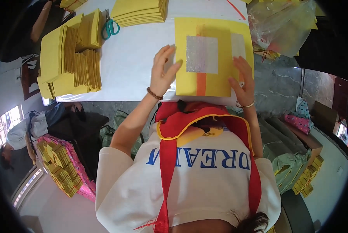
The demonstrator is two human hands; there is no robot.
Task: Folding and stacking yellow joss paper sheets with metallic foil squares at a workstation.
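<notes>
A yellow paper sheet (223, 81) lies on the white table in front of me, with an orange vertical strip (201, 86) and a clear, shiny square patch (202, 54). Along its right side shows another yellow part (248, 46) with a pale window; whether it is a separate sheet I cannot tell. My left hand (164, 70) is at the sheet's left edge, fingers apart, holding nothing. Over the right part hovers or rests my right hand (244, 85), its thumb and fingers spread; contact with the paper is unclear.
Stacks of yellow folded paper (51, 52) stand at the table's left, another pile (139, 11) at the back. Teal-handled scissors (110, 29) lie between them. A red strip (236, 9) and a clear plastic bag (284, 33) are at back right. Another person (20, 132) is at left.
</notes>
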